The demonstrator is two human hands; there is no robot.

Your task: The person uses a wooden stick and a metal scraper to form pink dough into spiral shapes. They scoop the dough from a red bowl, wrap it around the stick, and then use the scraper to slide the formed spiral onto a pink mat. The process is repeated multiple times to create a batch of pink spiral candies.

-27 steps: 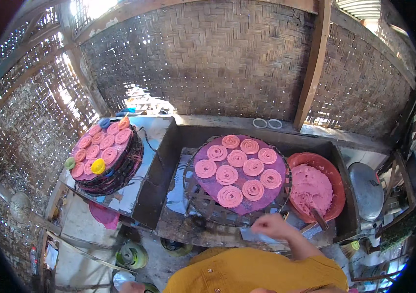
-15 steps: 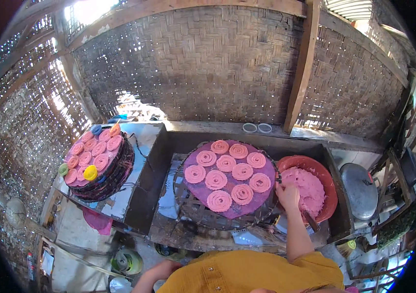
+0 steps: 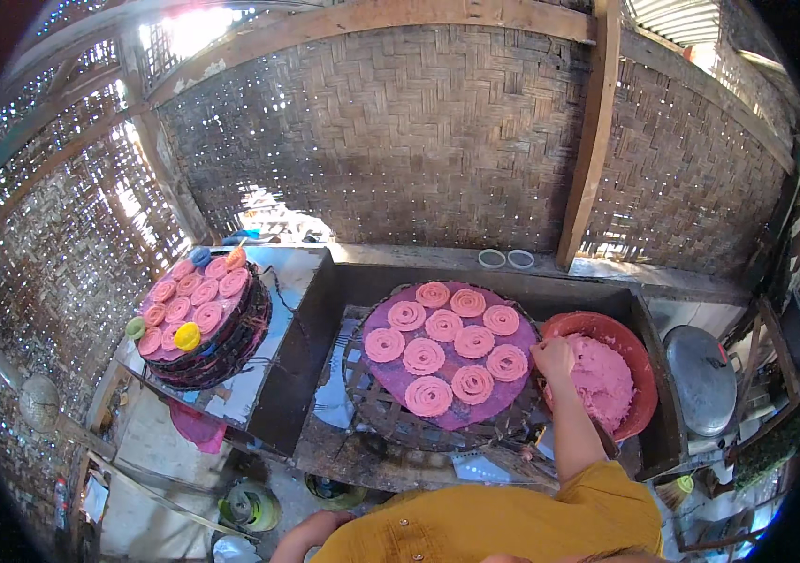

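Right hand [image 3: 553, 358] shifted from near side of woven tray [image 3: 376, 408] to right rim; pink rosettes [image 3: 443, 325] could be slid by a tug

Stacked trays [image 3: 217, 361], left, are parted from it by some open counter [image 3: 325, 450]. The left hand [image 3: 327, 522], low, is partly hidden, its hold impossible to tell. Rosettes are carried at centre on a purple sheet [image 3: 454, 414]. Right fingers [image 3: 542, 350] are curled at the rim; a grip cannot be confirmed. Beyond, movement is narrowed by a red bowl [image 3: 644, 394].

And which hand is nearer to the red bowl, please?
Right. The right hand is at the left edge of the red bowl; the left hand is farther away, low beside the yellow shirt.
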